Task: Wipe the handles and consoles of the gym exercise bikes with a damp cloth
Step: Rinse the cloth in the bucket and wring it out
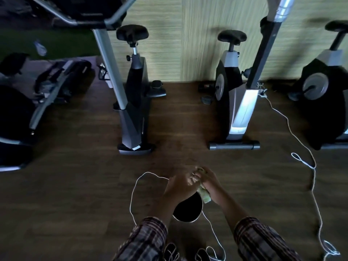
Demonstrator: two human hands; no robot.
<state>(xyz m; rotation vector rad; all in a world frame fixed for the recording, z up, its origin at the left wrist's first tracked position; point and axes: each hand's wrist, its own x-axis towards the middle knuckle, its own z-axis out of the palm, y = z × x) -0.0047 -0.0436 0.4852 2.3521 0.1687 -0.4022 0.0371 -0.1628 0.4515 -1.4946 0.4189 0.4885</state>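
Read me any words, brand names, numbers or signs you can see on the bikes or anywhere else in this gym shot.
No text can be read in this view.
Grey bike: no legible brand or number; blurred and dim.
Silver bike: a bright glare on its column, no readable label.
Console at the top: dark, nothing legible.
Cloth gripped by the left hand and right hand over the dark bucket: no print visible.

I cannot read any text, brand, number or sign here. The exercise bikes (134, 102) in the upper half of the frame carry no label that I can make out, and the picture is too dark and blurred for small print.
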